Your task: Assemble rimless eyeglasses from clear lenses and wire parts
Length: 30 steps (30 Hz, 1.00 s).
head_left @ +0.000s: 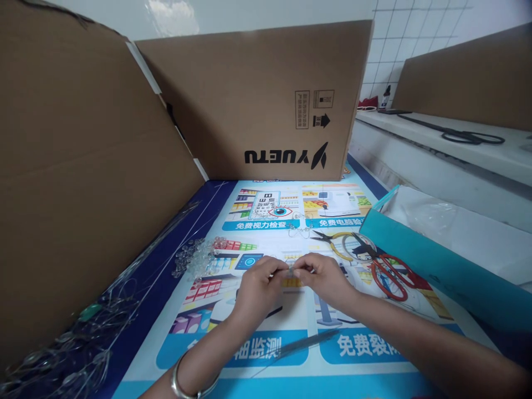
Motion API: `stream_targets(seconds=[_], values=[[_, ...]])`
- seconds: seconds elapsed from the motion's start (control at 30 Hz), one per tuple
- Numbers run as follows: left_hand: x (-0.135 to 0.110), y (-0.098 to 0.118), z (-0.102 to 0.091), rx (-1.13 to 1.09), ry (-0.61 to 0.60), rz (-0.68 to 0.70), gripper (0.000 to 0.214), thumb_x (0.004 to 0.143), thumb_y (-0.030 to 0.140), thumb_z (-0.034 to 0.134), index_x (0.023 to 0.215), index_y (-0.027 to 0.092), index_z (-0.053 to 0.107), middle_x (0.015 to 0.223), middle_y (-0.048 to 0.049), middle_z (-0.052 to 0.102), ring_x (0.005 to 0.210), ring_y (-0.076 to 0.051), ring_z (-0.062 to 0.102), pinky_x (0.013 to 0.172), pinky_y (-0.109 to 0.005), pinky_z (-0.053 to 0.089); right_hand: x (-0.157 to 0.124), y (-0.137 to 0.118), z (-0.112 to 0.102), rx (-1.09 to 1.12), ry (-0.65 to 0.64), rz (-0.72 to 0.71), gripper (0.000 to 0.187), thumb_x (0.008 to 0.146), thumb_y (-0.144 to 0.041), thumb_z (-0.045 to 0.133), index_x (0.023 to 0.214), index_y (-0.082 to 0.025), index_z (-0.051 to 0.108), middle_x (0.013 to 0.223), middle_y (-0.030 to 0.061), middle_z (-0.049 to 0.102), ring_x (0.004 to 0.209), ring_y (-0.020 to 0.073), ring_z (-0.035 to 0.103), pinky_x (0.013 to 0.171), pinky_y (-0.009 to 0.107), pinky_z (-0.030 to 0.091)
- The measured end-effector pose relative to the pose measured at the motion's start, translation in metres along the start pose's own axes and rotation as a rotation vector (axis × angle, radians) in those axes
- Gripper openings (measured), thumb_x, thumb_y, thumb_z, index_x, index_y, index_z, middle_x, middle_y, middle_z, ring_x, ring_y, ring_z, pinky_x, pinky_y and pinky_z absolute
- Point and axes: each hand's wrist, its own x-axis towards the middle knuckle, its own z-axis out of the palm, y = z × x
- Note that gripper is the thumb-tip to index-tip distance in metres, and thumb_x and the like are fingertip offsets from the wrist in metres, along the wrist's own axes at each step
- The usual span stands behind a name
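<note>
My left hand (260,287) and my right hand (325,280) meet over the printed poster mat (291,354), fingertips pinched together on a tiny clear bead (292,271) between them. A silver bangle (189,382) circles my left wrist. A heap of clear beads (195,256) lies to the left of my hands. Thin wire pieces (305,342) lie on the mat just below my wrists.
Red-handled scissors (388,271) and yellow-handled pliers (338,241) lie right of my hands. A teal box (436,266) with plastic bags stands at the right. Cardboard walls (83,166) close off the left and back. Strung wire loops (75,338) pile at the lower left.
</note>
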Motion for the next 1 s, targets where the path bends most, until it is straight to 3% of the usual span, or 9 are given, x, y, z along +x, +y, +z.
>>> stream_targets(seconds=[0.47,1.0], values=[[0.0,-0.008,0.011,-0.276,0.042,-0.217,0.011,0.076,0.024,0.055,0.075,0.019,0.064,0.075,-0.0006,0.062,0.07,-0.015,0.056,0.065,-0.025,0.043,0.001,0.006,0.006,0.188,0.051,0.032,0.012,0.075,-0.024,0.055,0.081,-0.018,0.065,0.073,0.0009,0.064,0.071,0.0147,0.057,0.067,0.026,0.044],[-0.001,-0.007,0.017,-0.604,0.074,-0.341,0.012,0.072,0.027,0.058,0.074,0.017,0.064,0.07,-0.0019,0.063,0.064,-0.015,0.055,0.061,-0.026,0.046,0.001,0.006,0.011,0.431,0.044,0.084,0.014,0.074,-0.029,0.058,0.08,-0.017,0.063,0.071,-0.0004,0.06,0.064,0.0123,0.056,0.061,0.025,0.047]])
